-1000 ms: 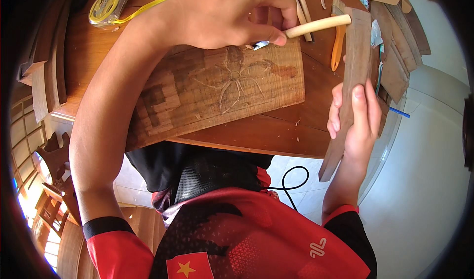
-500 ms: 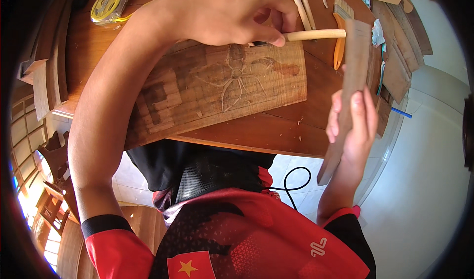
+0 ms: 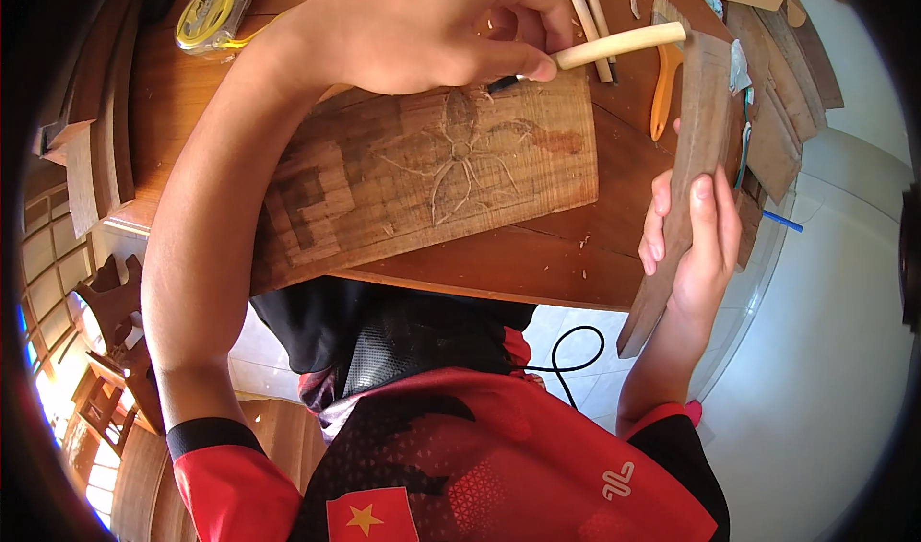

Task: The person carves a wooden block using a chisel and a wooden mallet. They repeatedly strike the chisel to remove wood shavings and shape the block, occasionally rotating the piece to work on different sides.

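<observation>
My left hand [image 3: 436,38] grips a carving chisel by its pale wooden handle [image 3: 624,47]. The dark blade points left, its tip near the top petal of a flower carved into a brown board [image 3: 365,206]. In my right hand [image 3: 698,240], fingers wrapped around its lower middle, is a long squared wooden bar [image 3: 705,91], held nearly upright. The bar's upper end is right beside the chisel handle's butt; whether they touch I cannot tell. My left wrist hides part of the board's far edge.
Beyond the board lie two more wooden-handled chisels [image 3: 587,24] and an orange-handled brush [image 3: 664,91]. A yellow tape measure [image 3: 213,12] rests at the far left. Wood pieces stand at the left edge [image 3: 101,149] and right edge [image 3: 772,129]; small shavings dot the brown table [image 3: 537,254].
The chisel handle's butt has tilted up and shifted right, away from me. The bar, blurred before, has moved slightly right. My left forearm has shifted a little right.
</observation>
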`<state>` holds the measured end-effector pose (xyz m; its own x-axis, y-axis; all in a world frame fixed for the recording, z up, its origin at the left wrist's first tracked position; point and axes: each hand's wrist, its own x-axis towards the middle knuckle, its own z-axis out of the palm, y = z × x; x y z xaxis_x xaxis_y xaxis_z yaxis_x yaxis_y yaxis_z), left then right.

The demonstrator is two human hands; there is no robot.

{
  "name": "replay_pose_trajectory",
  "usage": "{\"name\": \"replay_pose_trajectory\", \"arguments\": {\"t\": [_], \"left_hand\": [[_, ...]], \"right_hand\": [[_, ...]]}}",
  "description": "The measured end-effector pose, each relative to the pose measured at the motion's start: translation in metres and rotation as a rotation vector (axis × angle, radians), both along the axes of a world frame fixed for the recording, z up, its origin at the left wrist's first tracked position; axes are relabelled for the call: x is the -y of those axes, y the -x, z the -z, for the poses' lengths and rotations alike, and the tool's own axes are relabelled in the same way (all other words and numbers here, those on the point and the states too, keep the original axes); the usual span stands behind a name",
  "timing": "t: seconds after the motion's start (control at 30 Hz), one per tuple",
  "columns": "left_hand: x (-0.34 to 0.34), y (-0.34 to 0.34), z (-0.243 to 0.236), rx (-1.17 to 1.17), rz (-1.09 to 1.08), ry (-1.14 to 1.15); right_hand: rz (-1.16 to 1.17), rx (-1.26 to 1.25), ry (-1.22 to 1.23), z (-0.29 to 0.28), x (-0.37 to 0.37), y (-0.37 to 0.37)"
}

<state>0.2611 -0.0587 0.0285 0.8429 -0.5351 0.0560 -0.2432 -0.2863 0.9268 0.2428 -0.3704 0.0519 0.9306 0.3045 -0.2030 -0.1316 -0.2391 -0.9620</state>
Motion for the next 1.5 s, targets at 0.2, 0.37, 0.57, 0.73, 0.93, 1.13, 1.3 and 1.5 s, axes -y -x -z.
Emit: {"name": "replay_pose_trajectory", "arguments": {"t": [0.2,0.37,0.57,0.73,0.93,1.13,1.3,1.5], "left_hand": [[0.002,0.000,-0.006,0.055,0.012,0.022],[-0.003,-0.005,-0.022,-0.090,0.052,-0.040],[0.009,-0.005,-0.009,0.025,-0.056,-0.201],[0.003,-0.008,-0.004,0.068,-0.005,-0.175],[0.003,-0.011,0.011,0.055,0.004,-0.124],[0.000,-0.005,-0.003,0.093,0.012,-0.106],[0.003,0.003,-0.012,0.196,0.000,-0.191],[0.006,0.001,-0.014,0.147,-0.017,-0.204]], "right_hand": [[-0.019,0.016,0.015,-0.002,0.005,-0.004],[-0.011,-0.002,0.026,-0.003,-0.003,-0.004],[-0.040,-0.001,0.006,0.001,-0.015,-0.018],[-0.014,0.023,0.010,-0.004,-0.012,-0.028],[-0.024,0.015,0.039,-0.005,-0.014,-0.028],[-0.023,-0.009,0.033,-0.002,-0.016,-0.024],[-0.019,-0.046,0.064,0.002,-0.016,-0.021],[-0.029,-0.011,0.072,0.003,-0.018,-0.014]]}}
